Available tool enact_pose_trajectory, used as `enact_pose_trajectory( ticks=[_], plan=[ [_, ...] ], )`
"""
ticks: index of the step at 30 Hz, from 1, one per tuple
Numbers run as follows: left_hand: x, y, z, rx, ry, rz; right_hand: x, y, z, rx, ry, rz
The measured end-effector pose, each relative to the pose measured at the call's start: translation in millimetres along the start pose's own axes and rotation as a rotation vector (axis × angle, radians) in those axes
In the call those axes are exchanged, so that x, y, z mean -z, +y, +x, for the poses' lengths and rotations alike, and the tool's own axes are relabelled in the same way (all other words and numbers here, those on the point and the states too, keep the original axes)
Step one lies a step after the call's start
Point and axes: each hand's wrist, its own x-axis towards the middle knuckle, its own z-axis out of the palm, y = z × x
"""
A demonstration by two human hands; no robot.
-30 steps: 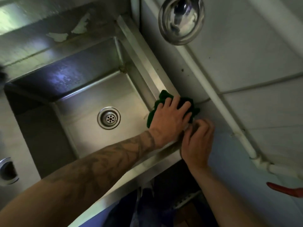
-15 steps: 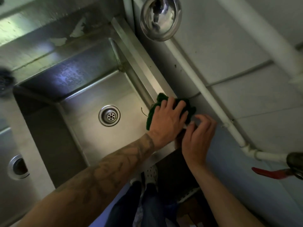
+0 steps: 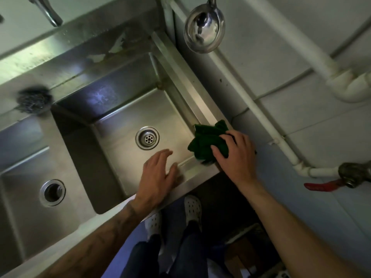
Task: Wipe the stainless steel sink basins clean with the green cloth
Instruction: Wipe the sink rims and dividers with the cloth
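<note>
Right hand [image 3: 234,155] clutches bunched cloth [image 3: 206,139] on rim [image 3: 202,109] right of drain [image 3: 147,138], likely scrubbing edge. Left hand [image 3: 158,173] empty, fingers loose, nearside of drain, probably bracing.

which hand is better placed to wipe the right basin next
Right. The right hand grips the green cloth at the right rim of the basin; the left hand rests bare and open on the front rim.

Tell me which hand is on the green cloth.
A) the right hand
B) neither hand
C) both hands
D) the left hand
A: the right hand grips the green cloth at the corner of the sink rim, while the left hand lies open, off the cloth.
</note>
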Motion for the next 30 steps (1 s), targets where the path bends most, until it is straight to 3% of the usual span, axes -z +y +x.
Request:
enact_pose_trajectory(
  ticks=[5, 8, 13, 16, 19, 23, 26, 30],
  plan=[
    [5, -53, -53, 0.112, -0.075, 0.185, -21, -50, -50, -0.031, 0.042, -0.014],
    [8, -70, -74, 0.051, -0.103, 0.268, -18, -47, -38, -0.021, 0.032, -0.059],
    [8, -78, -78, -0.028, -0.076, 0.28, -21, -55, -22, -0.206, 0.075, -0.113],
    [5, -79, -77, -0.048, -0.044, 0.277, -40, -98, -52, -0.192, 0.096, -0.123],
    [3, -83, -77, -0.042, -0.052, 0.306, -52, -132, -72, -0.043, 0.094, -0.155],
    [2, -83, -78, -0.034, -0.04, 0.287, -48, -114, -58, 0.056, 0.099, -0.148],
    [3, -82, -78, -0.032, -0.046, 0.285, -37, -87, -35, -0.066, 0.098, 0.003],
    [1, -83, -79, -0.028, -0.011, 0.257, -40, -87, -35, -0.12, 0.11, -0.044]
  ],
)
